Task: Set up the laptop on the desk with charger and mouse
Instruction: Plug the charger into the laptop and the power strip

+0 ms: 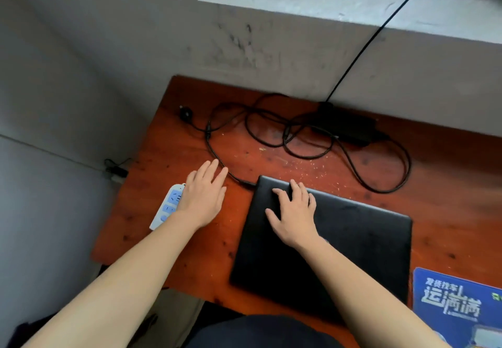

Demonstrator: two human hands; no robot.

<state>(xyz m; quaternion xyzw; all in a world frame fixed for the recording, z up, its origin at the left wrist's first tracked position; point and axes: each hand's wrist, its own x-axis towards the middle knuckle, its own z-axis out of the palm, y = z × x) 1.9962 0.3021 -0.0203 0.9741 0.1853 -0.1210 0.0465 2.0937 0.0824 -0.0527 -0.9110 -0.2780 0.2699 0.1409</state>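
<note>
A closed black laptop (pixel 353 250) lies flat on the reddish wooden desk (pixel 448 174). My right hand (pixel 294 216) rests palm down on its lid near the far left corner, fingers spread. My left hand (pixel 203 195) hovers flat and open over the desk just left of the laptop, holding nothing. A black charger cable (pixel 217 155) runs past my left fingertips to the laptop's far left corner. The charger brick (pixel 345 125) lies at the back among loose cable loops. Its plug (pixel 186 113) lies at the back left. No mouse is in view.
A white power strip with blue sockets (pixel 167 208) lies at the desk's left edge, partly under my left wrist. A blue printed mouse pad (pixel 456 307) sits at the front right. A grey wall and window sill (pixel 326 3) stand right behind the desk.
</note>
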